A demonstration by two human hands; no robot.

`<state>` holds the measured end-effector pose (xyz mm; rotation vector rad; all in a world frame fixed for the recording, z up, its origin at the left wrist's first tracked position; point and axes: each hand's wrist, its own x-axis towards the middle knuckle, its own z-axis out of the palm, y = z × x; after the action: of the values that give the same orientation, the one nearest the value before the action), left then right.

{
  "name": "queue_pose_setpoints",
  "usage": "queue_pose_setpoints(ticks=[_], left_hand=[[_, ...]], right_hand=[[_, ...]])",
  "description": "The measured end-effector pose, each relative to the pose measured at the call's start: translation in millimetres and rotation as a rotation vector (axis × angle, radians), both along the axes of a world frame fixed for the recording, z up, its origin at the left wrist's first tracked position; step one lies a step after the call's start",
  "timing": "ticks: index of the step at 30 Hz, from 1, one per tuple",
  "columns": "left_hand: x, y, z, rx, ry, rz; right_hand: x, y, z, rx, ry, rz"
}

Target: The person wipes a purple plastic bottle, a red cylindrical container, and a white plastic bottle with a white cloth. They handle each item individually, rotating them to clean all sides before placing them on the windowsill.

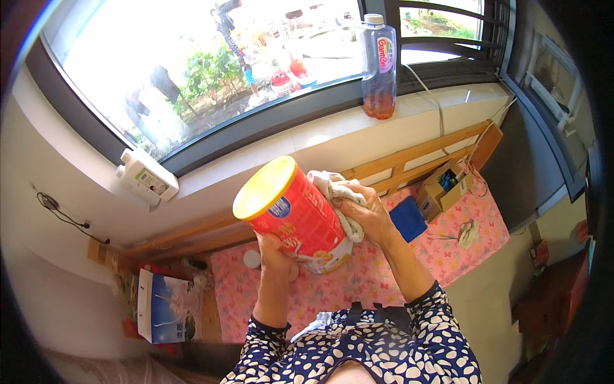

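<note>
A large red canister (297,221) with a yellow lid is held up, tilted to the left, above a pink patterned cloth. My left hand (276,251) grips it low on its left side, the fingers partly hidden behind it. Against the canister's right side my right hand (363,208) presses a bunched pale cloth (342,198), its fingers wrapped round the folds.
On the windowsill stand a clear bottle (380,70) with reddish liquid and, at left, a white jug (147,179). The pink-covered surface (409,269) bears a blue flat item (408,219), a cardboard box (442,191) and a crumpled rag (469,234). A blue-and-white bag (167,308) stands at lower left.
</note>
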<state>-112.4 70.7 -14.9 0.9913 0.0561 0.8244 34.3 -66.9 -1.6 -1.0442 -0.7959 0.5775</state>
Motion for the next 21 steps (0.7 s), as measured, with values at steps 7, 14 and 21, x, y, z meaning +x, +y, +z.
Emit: queue_pose_setpoints(ticks=[7, 14, 21], left_hand=[[1.3, -22.6, 23.7, -0.181, -0.013, -0.047], [12.0, -5.7, 5.9, -0.078, 0.101, 0.088], [12.6, -16.0, -7.1, -0.019, 0.131, 0.088]], right_hand=[[-4.0, -0.8, 9.7, 0.030, 0.070, -0.016], [-50.8, -16.4, 25.5, 0.079, -1.095, -0.642], [-40.4, -4.0, 60.3, 0.138, -0.956, -0.669]])
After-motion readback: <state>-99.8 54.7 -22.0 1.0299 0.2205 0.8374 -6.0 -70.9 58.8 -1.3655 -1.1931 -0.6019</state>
